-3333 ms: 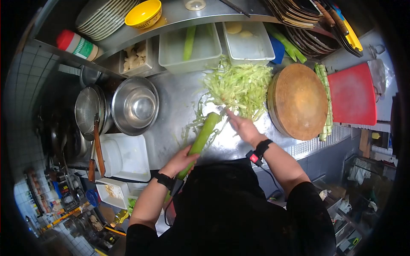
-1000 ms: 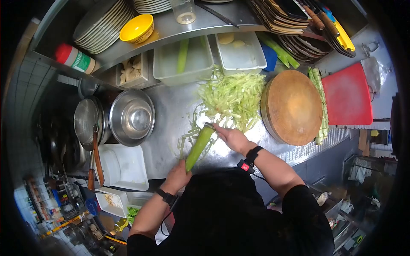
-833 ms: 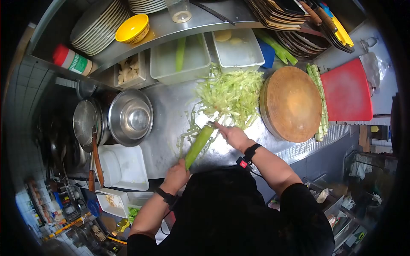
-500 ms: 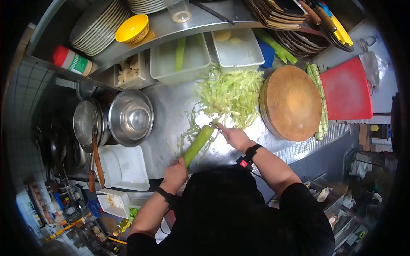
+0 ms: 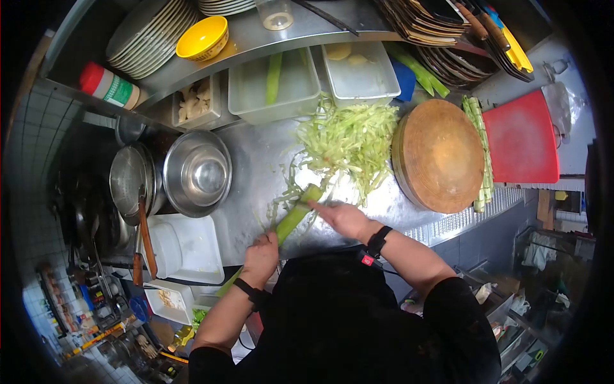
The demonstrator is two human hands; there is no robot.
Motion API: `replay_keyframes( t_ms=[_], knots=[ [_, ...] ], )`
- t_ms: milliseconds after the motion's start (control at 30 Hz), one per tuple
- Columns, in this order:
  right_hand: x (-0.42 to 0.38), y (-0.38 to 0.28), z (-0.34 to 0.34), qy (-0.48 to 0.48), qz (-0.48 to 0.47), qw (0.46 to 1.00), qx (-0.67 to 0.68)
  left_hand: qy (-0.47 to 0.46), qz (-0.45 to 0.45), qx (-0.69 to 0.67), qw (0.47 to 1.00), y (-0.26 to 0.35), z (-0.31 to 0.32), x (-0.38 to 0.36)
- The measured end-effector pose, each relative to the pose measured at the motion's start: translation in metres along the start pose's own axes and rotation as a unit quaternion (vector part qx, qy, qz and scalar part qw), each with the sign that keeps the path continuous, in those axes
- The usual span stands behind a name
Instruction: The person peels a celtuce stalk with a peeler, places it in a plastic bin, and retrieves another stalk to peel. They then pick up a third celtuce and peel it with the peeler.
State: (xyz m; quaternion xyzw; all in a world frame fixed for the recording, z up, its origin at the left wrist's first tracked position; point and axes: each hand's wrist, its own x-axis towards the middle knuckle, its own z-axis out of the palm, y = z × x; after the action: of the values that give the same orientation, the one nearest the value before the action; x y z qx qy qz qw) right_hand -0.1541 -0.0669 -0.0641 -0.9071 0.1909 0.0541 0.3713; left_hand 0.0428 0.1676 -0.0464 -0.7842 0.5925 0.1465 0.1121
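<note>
My left hand [image 5: 261, 256] is closed around a pale green celtuce stem [image 5: 293, 221], which slants up and to the right over the steel counter. Below that hand the stem's lower end pokes out. My right hand [image 5: 348, 221] is closed, its fingertips against the stem's upper part; they grip what looks like a peeler, mostly hidden. Beyond both hands lies a heap of green peelings [image 5: 348, 141], with loose strips scattered around the stem.
A round wooden chopping block [image 5: 441, 157] stands right of the peelings, with peeled stems [image 5: 476, 150] and a red board [image 5: 521, 141] beyond. Steel bowls [image 5: 197, 174] and a strainer [image 5: 128, 182] sit left. Plastic tubs [image 5: 275, 105] line the back under a shelf [image 5: 249, 45].
My right hand has moved from the stem's far tip down along it, toward my left hand. The stem has shifted, its lower end now showing below my left hand.
</note>
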Motion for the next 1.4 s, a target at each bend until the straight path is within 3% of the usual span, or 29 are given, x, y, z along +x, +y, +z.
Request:
replay_keyframes(
  t_ms=[33,133,167,200,233,300,367,433,467,533,567,633,667,733,767,867,1000,1067,1100,1200,1233,1267,1367,1400],
  knots=[
    [0.002,0.004,0.014,0.007,-0.058,0.998,-0.019,0.0,0.002,0.0,1.0,0.001,-0.001,0.0],
    [0.007,0.014,0.025,0.033,-0.047,0.998,0.001,0.046,-0.001,0.073,0.996,0.005,-0.008,-0.003],
    [0.007,0.028,0.021,0.099,-0.017,0.995,0.022,0.067,-0.002,0.099,0.993,0.005,-0.009,-0.005],
    [0.01,0.044,0.013,0.072,0.109,0.991,-0.029,0.09,-0.004,0.124,0.988,0.005,-0.009,-0.005],
    [0.013,0.057,0.006,0.099,0.172,0.979,-0.053,0.092,-0.007,0.124,0.988,0.006,-0.009,-0.004],
    [0.015,0.061,-0.009,0.118,0.19,0.973,-0.06,0.095,-0.013,0.13,0.987,0.007,-0.008,-0.006],
    [0.014,0.059,-0.012,0.115,0.197,0.972,-0.051,0.087,-0.022,0.096,0.991,0.006,-0.003,-0.006],
    [0.015,0.054,-0.003,0.186,0.17,0.968,0.009,0.077,-0.033,0.064,0.994,0.003,0.0,-0.005],
    [0.018,0.053,0.001,0.187,0.169,0.968,0.008,0.052,-0.039,-0.015,0.998,0.002,-0.006,-0.005],
    [0.021,0.051,0.008,0.2,0.253,0.911,0.258,0.028,-0.044,-0.092,0.994,0.0,-0.016,-0.007],
    [0.022,0.041,0.0,0.204,0.253,0.91,0.258,0.023,-0.051,-0.152,0.987,-0.001,-0.019,-0.007],
    [0.022,0.006,-0.028,0.159,0.279,0.778,0.54,0.019,-0.052,-0.21,0.976,-0.002,-0.024,-0.006],
    [0.023,0.002,-0.03,0.164,0.279,0.777,0.54,0.014,-0.048,-0.247,0.968,-0.002,-0.026,-0.007],
    [0.023,-0.006,-0.032,0.116,0.168,0.716,0.667,0.009,-0.042,-0.284,0.958,-0.004,-0.029,-0.006],
    [0.023,-0.014,-0.036,0.114,0.156,0.695,0.693,-0.002,-0.036,-0.315,0.948,-0.006,-0.032,-0.006],
    [0.024,-0.032,-0.05,0.114,0.136,0.687,0.705,-0.011,-0.031,-0.391,0.92,-0.004,-0.042,-0.004],
    [0.022,-0.065,-0.059,0.105,0.149,0.718,0.671,0.02,0.0,-0.515,0.857,0.011,-0.071,0.018],
    [0.021,-0.072,-0.052,0.077,0.105,0.782,0.609,0.034,-0.001,-0.514,0.857,0.02,-0.093,0.03],
    [0.019,-0.07,-0.047,0.074,0.104,0.783,0.609,0.045,0.005,-0.511,0.858,0.022,-0.098,0.032],
    [0.009,-0.05,-0.042,0.127,0.056,0.88,0.455,0.077,-0.006,-0.527,0.847,0.022,-0.089,0.033],
    [0.0,-0.044,-0.054,0.114,0.093,0.921,0.36,0.076,-0.005,-0.528,0.846,0.021,-0.085,0.034],
    [-0.007,-0.043,-0.065,0.113,0.094,0.922,0.358,0.083,-0.019,-0.513,0.854,0.017,-0.08,0.034],
    [-0.016,-0.04,-0.077,0.133,-0.056,0.966,0.216,0.092,-0.04,-0.49,0.866,0.013,-0.077,0.034],
    [-0.017,-0.041,-0.076,0.133,-0.055,0.966,0.217,0.095,-0.043,-0.481,0.871,0.013,-0.077,0.036]
  ],
)
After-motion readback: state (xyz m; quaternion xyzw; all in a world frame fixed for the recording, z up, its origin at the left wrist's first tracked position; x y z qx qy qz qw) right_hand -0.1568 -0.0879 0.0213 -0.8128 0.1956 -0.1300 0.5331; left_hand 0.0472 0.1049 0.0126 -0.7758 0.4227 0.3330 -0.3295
